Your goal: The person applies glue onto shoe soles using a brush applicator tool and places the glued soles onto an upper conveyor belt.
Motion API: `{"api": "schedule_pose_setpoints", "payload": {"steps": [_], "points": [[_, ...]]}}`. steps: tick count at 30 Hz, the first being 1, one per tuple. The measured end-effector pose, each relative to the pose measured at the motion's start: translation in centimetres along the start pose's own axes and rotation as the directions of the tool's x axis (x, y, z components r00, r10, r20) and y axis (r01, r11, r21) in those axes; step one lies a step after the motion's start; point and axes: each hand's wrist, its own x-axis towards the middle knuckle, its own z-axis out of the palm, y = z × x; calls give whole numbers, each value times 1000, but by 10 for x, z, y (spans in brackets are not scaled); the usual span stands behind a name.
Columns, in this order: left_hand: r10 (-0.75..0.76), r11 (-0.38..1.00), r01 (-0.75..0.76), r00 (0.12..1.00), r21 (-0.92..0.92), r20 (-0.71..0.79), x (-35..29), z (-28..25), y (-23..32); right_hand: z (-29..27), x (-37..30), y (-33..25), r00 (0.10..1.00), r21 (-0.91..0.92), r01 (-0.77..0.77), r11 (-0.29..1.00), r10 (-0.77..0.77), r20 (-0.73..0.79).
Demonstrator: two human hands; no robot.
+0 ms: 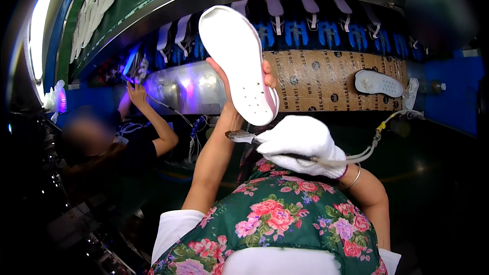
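My left hand (222, 78) is bare and wrapped round a white shoe sole (232, 46) with a pinkish side wall. It holds the sole tilted up above the bench edge, thumb on one side and fingertips on the other. Small dark holes dot the sole's lower part. Close below its near end, my right hand (298, 140), in a white knit glove, is closed on a brush (248, 137). The brush's dark, stained bristles point left, apart from the sole. A pale tube (364, 154) runs from the brush handle toward the right.
Printed cardboard (310, 84) covers part of the bench, with another white sole (378, 83) at its right. Shoe parts hang in a row on blue holders (297, 33) behind. White soles (97, 12) line an upper green shelf. At left, another person's arm (158, 122) reaches over the bench.
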Motion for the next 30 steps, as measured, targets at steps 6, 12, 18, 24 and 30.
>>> {"api": "schedule_pose_setpoints", "payload": {"steps": [6, 12, 18, 24, 30], "points": [[-200, 958, 195, 980, 211, 5, 12, -1, 3, 6, -8, 12, 991, -440, 120, 890, -132, 3], [-322, 922, 304, 946, 240, 36, 14, -1, 10, -2, -7, -6, 992, 20, -125, 992, 125, 25], [-607, 767, 587, 795, 260, -3, 22, -5, 14, 9, -15, 5, 999, -433, 52, 900, -41, 34], [-680, 528, 716, 679, 457, -278, 29, 9, 18, 0, -9, -2, 982, -22, -168, 985, 170, 84], [-565, -64, 635, 613, 769, -553, 50, 37, 17, 12, -17, 10, 997, -407, 60, 911, -36, 65]]}}
